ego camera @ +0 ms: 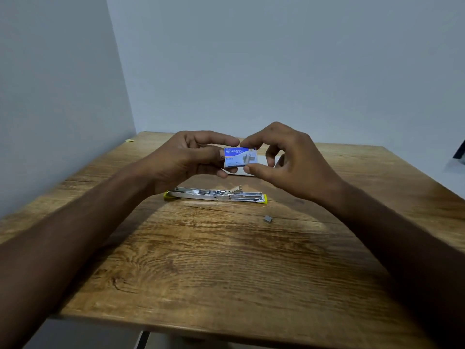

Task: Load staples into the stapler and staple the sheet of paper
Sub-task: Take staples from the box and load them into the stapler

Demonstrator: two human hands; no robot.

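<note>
Above the table, both hands pinch the staple box: left hand grips its left end, right hand its right end between thumb and forefinger. Stapler lies swung open flat below, magazine exposed. Paper mostly hidden behind the box. Loose staple strip nearby. Step, as judged: getting staples out. Next needs the box opened and a strip lifted out.

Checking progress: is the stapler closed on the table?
No, the stapler lies opened flat on the table, its metal channel exposed.
</note>
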